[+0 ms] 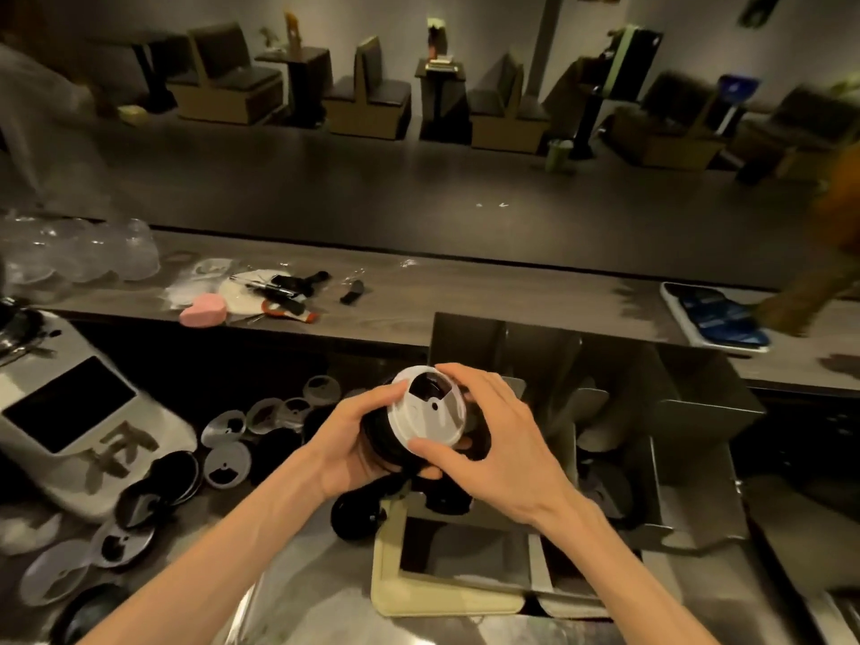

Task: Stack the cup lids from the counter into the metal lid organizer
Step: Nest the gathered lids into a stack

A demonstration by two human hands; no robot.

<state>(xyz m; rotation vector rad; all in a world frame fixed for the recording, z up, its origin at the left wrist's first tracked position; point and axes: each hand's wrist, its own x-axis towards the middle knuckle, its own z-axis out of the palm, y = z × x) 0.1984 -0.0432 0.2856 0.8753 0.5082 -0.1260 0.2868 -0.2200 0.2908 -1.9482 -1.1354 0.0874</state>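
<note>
Both hands hold one stack of lids above the counter: black lids (381,446) underneath and a clear white-rimmed lid (430,409) on top. My left hand (344,439) grips the stack from the left side. My right hand (493,435) curls over it from the right, thumb on the clear lid's near rim. The metal lid organizer (688,412) stands just right of the hands, its dividers forming several slots. More loose clear lids (228,470) and black lids (174,477) lie scattered on the counter at left.
A white machine with a dark screen (70,402) sits at left. A cream-framed tray (442,570) lies below the hands. The raised wooden ledge (465,295) carries plastic cups, a pink heart-shaped object (204,311), pens, and a phone (716,314) at right.
</note>
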